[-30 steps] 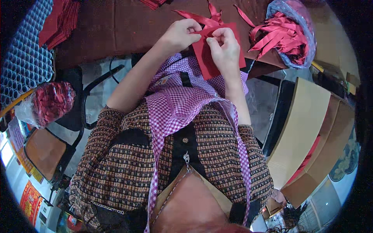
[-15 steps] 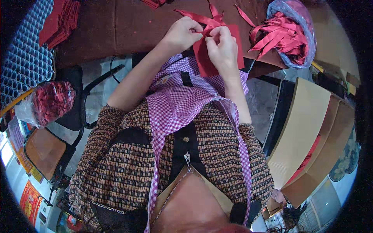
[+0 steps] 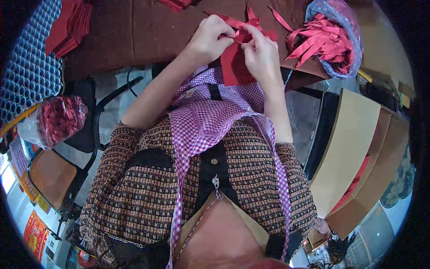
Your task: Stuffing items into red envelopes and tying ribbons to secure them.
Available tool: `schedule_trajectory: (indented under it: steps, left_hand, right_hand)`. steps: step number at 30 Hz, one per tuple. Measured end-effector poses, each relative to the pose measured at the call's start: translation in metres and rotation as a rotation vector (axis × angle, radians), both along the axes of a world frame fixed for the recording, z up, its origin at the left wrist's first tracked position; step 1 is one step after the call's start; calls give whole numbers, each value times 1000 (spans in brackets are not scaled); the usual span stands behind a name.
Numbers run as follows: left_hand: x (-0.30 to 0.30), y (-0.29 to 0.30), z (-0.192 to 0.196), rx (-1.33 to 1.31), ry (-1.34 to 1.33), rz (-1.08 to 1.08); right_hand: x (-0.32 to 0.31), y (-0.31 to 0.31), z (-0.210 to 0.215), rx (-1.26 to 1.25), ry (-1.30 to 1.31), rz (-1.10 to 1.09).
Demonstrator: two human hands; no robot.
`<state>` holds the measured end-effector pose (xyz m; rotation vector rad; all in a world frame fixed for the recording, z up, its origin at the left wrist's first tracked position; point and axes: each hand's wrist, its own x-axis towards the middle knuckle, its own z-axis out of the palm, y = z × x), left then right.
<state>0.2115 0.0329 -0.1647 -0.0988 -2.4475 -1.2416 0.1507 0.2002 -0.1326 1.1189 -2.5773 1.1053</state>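
A flat red square piece point(image 3: 234, 68), like card or stiff cloth, hangs over the table edge above my lap. A shiny red ribbon point(image 3: 230, 21) crosses its top, with loose ends pointing away from me. At the upper left of the piece, my left hand point(image 3: 209, 40) pinches the ribbon between thumb and fingertips. My right hand point(image 3: 263, 56) is closed at the piece's top right, its thumb and index finger on the ribbon. What lies under the right fingers is partly hidden.
Right of my hands, a clear plastic bag point(image 3: 356, 33) spills red ribbons point(image 3: 324, 42) onto the brown-covered table point(image 3: 130, 31). Red stacked pieces point(image 3: 69, 27) lie far left. A bag of red material point(image 3: 62, 117) sits at left; an open cardboard box point(image 3: 347, 152) stands at right.
My right hand has shifted slightly right and turned, its index finger now reaching over the ribbon. The red piece has moved slightly left and up. My left hand keeps its pinch.
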Motion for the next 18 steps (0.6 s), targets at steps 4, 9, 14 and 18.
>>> schedule_trajectory:
  steps: [4, 9, 14, 18]
  left_hand:
    - [-8, -10, 21, -33, -44, -171]
    - [-9, -13, 25, -133, -95, -266]
    - [-9, -16, 32, 53, -274, -351]
    - [-6, -6, 28, 287, -469, -225]
  right_hand:
    - [-8, 9, 21, 106, -84, 66]
    - [-29, 23, 18, 114, -518, 123]
    - [-36, 24, 34, 92, -806, 149]
    - [-33, 23, 32, 61, -819, 105]
